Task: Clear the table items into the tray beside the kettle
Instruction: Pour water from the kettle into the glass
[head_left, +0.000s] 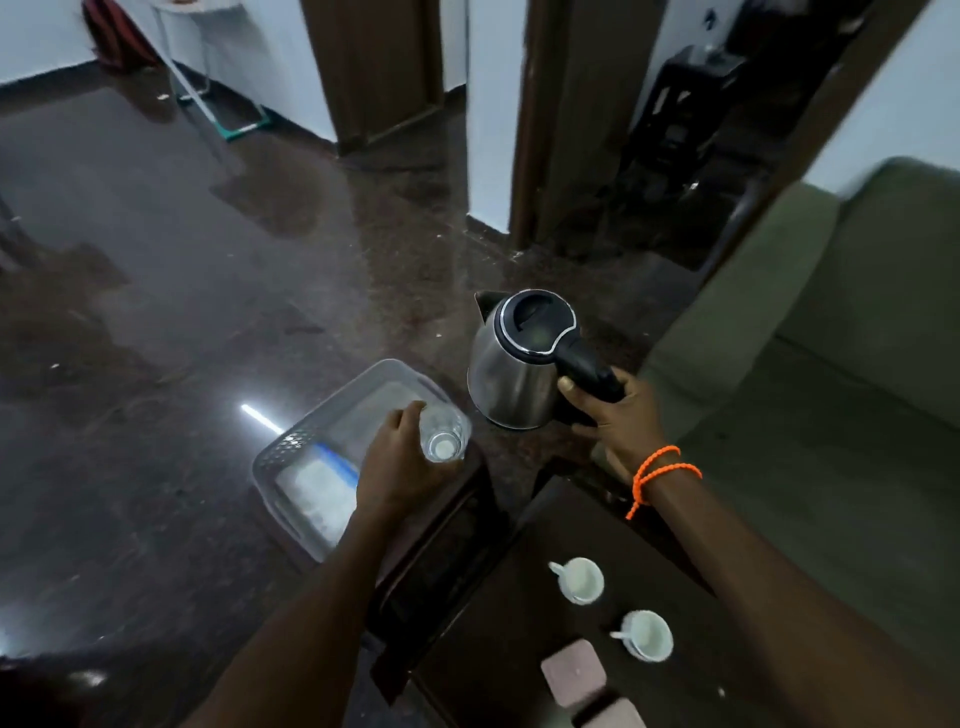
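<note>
Left fingers (402, 421) around bottle (442, 434), right fingers (574, 387) around kettle (519, 364) handle

- Green sofa (831, 322) stands right of the dark floor (182, 291).
- Black stool (685, 104) beyond the sofa.
- Mop (218, 98) far left of the sofa.

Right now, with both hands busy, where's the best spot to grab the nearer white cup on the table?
Take the nearer white cup by its small handle, which sticks out on its left, coming from above left. It stands upright with its mouth open, apart from the other cup.
</note>
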